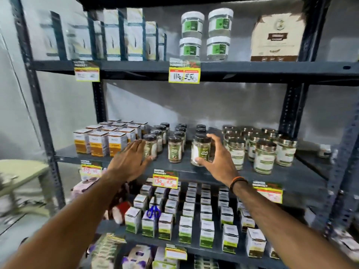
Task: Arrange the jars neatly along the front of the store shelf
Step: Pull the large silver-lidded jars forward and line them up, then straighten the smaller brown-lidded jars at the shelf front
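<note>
even indoor light, no hard shadows; wide-angle bend at edges, soft smeary blur esp. left side & corners.

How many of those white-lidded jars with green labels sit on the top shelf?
4, in two stacks of two: upper left, lower left, upper right, lower right. More may hide behind them.

Pale grey wall (plain), pale green table at left.
</note>
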Tool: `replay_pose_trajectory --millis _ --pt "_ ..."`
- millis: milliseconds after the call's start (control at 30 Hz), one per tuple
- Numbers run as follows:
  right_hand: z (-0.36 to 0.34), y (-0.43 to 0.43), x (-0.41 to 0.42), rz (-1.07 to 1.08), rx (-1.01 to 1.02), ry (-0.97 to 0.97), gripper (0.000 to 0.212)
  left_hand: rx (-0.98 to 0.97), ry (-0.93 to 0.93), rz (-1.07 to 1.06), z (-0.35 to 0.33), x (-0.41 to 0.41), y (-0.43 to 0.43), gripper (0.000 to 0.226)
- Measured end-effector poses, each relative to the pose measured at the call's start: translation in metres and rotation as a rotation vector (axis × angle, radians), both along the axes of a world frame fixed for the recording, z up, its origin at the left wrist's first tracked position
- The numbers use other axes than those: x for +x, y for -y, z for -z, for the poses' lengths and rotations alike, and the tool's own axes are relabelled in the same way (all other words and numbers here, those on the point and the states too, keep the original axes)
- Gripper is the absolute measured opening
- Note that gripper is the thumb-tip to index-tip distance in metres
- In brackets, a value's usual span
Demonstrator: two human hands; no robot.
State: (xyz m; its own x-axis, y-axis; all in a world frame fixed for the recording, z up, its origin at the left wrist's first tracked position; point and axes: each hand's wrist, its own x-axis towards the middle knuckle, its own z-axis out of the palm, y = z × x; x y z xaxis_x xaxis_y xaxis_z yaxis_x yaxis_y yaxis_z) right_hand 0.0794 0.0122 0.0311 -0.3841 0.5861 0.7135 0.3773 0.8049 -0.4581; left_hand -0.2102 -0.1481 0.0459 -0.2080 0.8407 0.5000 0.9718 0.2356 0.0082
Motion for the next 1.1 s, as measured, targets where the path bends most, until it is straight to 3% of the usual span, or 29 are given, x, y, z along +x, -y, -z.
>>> replay_pose_trajectory --millis 133,433,800,967,1100 --pt "0.018 -0.003 -0.032 -0.017 -0.050 -0.008 0.095 -0.028 -0.016 -0.019 0.016 -0.046 -0.001 0.099" --pt "0.041 -0.014 -0.070 0.011 -0.096 -0.037 0.097 -0.109 0.070 0.015 0.071 -0.089 -0.042 0.085" --pt "0.055 -0.017 -0.079 0.045 -0.085 -0.086 0.108 -0.060 -0.032 0.036 0.088 -0.105 -0.058 0.081" --pt "0.057 -0.012 -0.071 0.065 -0.085 -0.132 0.101 -0.054 -0.042 0.036 0.089 -0.106 -0.058 0.081" --pt "0.050 -0.015 -0.054 0.097 0.022 -0.208 0.079 -0.053 -0.047 0.049 0.088 -0.104 -0.058 0.084"
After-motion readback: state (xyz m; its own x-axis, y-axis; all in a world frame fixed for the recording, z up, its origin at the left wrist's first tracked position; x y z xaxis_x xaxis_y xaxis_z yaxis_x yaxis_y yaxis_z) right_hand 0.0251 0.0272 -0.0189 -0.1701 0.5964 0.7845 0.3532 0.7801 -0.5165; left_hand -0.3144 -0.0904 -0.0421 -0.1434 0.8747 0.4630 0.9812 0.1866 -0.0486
